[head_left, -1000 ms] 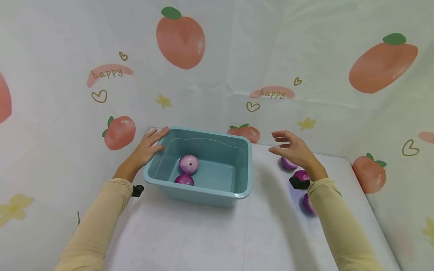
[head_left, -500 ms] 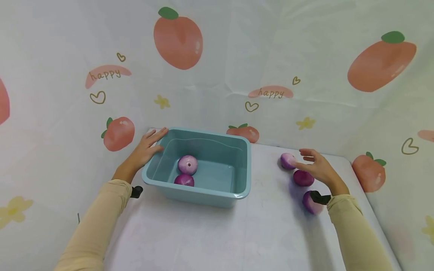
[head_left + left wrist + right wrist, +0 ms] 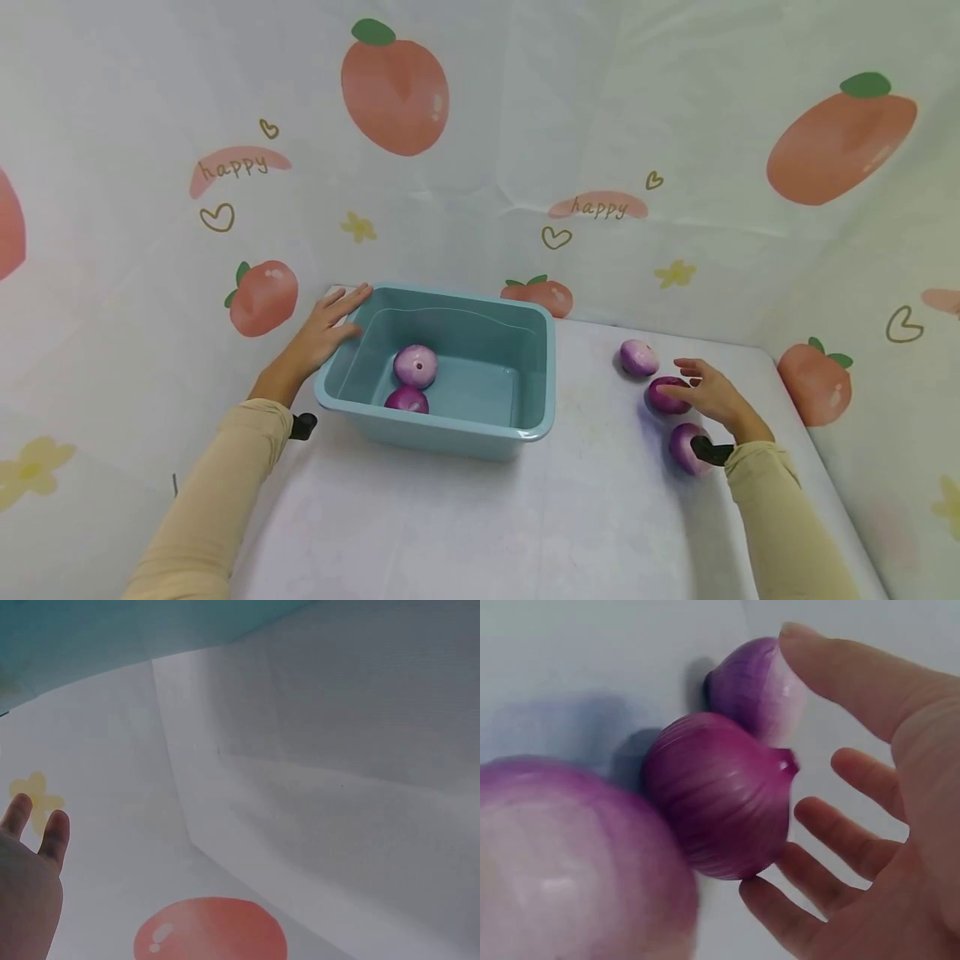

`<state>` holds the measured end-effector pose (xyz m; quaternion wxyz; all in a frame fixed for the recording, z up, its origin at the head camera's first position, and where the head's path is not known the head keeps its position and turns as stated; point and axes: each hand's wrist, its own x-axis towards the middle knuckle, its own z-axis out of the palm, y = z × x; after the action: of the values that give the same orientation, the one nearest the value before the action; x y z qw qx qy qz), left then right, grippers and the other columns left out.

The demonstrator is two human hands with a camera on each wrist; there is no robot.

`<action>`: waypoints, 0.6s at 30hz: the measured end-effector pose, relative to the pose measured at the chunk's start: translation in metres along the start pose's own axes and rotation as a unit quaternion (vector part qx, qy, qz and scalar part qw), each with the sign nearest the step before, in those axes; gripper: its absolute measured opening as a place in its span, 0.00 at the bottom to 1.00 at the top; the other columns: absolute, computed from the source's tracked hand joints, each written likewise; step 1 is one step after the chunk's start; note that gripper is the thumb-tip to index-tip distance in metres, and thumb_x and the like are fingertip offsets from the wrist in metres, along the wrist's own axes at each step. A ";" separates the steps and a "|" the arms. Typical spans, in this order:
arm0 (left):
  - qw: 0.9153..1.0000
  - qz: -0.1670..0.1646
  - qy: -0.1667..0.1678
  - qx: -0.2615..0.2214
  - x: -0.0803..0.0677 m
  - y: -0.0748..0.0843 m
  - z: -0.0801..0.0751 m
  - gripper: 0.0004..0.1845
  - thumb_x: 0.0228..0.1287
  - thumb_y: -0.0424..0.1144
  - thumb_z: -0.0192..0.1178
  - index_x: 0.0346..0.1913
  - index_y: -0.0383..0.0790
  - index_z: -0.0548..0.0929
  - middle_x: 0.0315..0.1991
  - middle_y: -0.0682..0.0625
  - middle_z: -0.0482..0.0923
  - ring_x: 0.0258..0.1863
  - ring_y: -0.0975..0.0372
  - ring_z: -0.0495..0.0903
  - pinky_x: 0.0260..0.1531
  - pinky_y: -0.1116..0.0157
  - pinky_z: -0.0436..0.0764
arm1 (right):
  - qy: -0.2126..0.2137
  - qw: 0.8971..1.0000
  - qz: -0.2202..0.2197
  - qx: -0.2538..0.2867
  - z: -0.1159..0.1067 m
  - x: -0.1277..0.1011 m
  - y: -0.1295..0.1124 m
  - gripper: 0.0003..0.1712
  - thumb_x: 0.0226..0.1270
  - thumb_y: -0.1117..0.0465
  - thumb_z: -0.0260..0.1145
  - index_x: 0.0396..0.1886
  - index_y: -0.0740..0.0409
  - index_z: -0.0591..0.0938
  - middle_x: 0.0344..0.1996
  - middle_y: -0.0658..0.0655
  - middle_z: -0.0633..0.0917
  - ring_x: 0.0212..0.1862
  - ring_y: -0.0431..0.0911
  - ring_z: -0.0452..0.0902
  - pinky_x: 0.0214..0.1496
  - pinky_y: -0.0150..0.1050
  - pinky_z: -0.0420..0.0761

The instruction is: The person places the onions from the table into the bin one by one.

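bright, even, soft-shadowed light; wide-angle bending at head-view edges; nearest onion [image 3: 570, 862] blurred

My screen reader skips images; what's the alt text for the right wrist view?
An open right hand reaches around a dark purple onion, fingers spread beside it. A paler onion lies behind it, and a third onion fills the near corner.

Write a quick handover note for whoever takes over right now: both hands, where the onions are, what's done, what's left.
Left hand: open, resting on the blue tub's left rim.
Right hand: open, fingers around the middle onion, not closed on it.
Done: two onions in the tub.
Left: three on the table, the far onion, the middle one, the near onion.
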<state>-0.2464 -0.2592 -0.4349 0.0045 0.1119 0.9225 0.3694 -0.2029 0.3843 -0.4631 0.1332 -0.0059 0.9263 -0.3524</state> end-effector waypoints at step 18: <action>1.000 -0.019 -0.004 -0.008 -0.002 0.003 0.000 0.37 0.72 0.45 0.50 0.81 0.67 0.53 0.84 0.51 0.47 0.84 0.44 0.38 0.70 0.24 0.50 | -0.014 0.999 0.033 -0.036 0.010 0.008 0.023 0.51 0.69 0.44 0.68 0.74 0.74 0.57 0.63 0.83 0.71 0.64 0.72 0.70 0.68 0.67 0.70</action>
<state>-0.2441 -0.2571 -0.4328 0.0156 0.0961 0.9214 0.3763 -0.2065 0.3936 -0.4874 0.1572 0.0155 0.9363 -0.3136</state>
